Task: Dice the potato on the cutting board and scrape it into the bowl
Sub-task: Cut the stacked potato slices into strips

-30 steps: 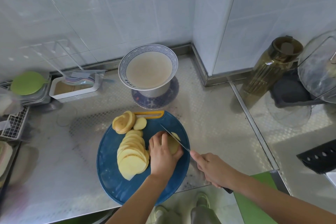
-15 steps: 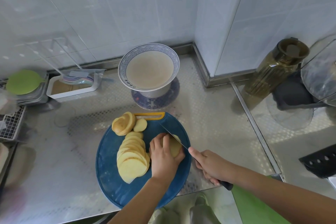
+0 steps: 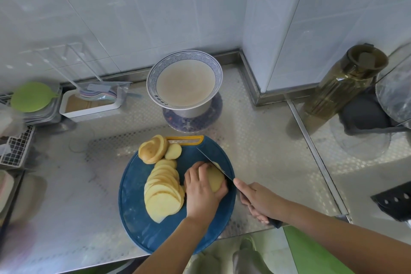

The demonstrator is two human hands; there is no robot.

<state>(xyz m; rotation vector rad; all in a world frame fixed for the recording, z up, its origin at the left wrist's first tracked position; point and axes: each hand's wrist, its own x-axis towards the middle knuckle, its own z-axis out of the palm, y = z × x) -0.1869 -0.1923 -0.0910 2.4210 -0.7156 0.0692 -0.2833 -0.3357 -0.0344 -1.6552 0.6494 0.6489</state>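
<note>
A round blue cutting board (image 3: 138, 213) lies at the counter's front edge. On it a fanned row of potato slices (image 3: 163, 193) runs toward me, with a potato end piece (image 3: 152, 149) and one small slice (image 3: 173, 151) at the far side. My left hand (image 3: 202, 191) grips the uncut potato chunk (image 3: 214, 179) with curled fingers. My right hand (image 3: 258, 202) holds the knife (image 3: 213, 165) by its dark handle, the blade lying against the chunk's right face. The blue-rimmed bowl (image 3: 219, 73) stands behind the board on a patterned coaster.
A white tray (image 3: 89, 109) with plastic spoons and a green lid (image 3: 31, 97) sit at the left. A wire rack (image 3: 15, 149) is further left. A dark bottle (image 3: 342, 82) and a glass lid (image 3: 395, 93) stand right, past a counter seam.
The knife blade has stayed against the potato chunk with small shifts. My left hand keeps its grip. The view has drifted slightly.
</note>
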